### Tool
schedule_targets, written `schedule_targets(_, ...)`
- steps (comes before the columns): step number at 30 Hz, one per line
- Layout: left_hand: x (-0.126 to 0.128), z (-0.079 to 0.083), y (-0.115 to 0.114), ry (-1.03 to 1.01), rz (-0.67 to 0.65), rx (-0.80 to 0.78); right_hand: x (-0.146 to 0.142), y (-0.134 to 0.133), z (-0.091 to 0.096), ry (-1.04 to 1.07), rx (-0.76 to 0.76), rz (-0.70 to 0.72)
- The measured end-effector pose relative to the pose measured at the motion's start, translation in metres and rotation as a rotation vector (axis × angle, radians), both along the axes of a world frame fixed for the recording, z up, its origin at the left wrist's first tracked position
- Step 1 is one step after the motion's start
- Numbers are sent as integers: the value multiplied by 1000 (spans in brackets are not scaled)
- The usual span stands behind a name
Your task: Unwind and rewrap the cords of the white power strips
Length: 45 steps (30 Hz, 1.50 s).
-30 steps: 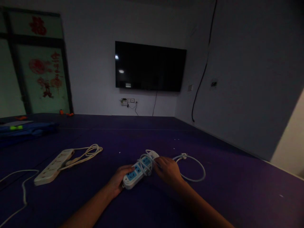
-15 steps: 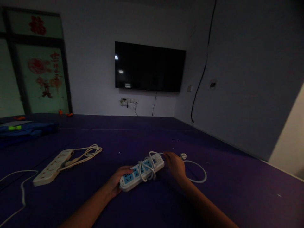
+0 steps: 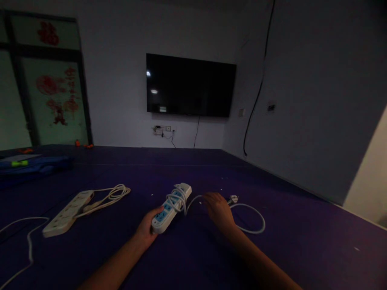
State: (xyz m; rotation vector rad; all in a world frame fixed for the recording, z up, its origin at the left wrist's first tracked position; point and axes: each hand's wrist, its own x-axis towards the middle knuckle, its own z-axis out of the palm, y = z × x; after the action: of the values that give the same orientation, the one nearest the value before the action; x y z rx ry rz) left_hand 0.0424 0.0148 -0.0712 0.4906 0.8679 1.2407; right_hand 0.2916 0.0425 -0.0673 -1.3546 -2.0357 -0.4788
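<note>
The left hand [image 3: 148,227] has bare purple floor [image 3: 187,257] on its left side, out to a cream power strip [image 3: 68,211] that lies flat with its own cord bunched at its far end. Further left, a loose white cord [image 3: 28,237] trails off the picture's edge, and a blue object [image 3: 33,165] lies near the far left wall. The left hand is closed around the near end of a white power strip [image 3: 171,203] with blue sockets, which rests on the floor and points away from the person, with several turns of cord wound around its far half. From there its cord [image 3: 195,198] runs right to the right hand [image 3: 219,209], whose fingers curl down over it; whether they pinch it, I cannot tell. Just beyond that hand lies the plug [image 3: 232,198], and the cord sweeps on in one wide loop [image 3: 260,221]. Right of the loop the floor is open up to the slanting wall [image 3: 302,121]. That makes two power strips, two hands, one plug and one dark television [image 3: 190,84] on the back wall.
</note>
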Motion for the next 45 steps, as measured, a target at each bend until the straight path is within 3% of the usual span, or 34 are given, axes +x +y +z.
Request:
schedule_targets(4, 0, -2, -2, 61, -51, 53, -12, -11, 4, -47, 65, 135)
schedule_targets(8, -1, -5, -2, 86, -68, 114, -27, -21, 4, -127, -6, 265)
schedule_targets(14, -1, -8, 0, 87, -97, 160, -37, -22, -3, -141, -15, 267)
schedule_targets(22, -2, -9, 0, 165, -189, 230, -21, -23, 6, 70, 262, 32)
schedule_targets(25, -4, -8, -2, 188, -244, 244, -10, -17, 8, 112, 225, -67)
schedule_targets(30, -7, -5, -5, 141, -326, 248, 7, -2, 2, 172, 42, -208)
schedule_targets(37, -5, 3, -6, 56, -128, 97, 17, 8, -2, 136, -196, -344)
schedule_targets(42, -2, 5, -2, 39, -24, 12, 30, 11, -1, 204, -149, -500)
schedule_targets(45, -1, 3, -2, 52, -39, 23, 39, 13, -4, 180, -72, -455)
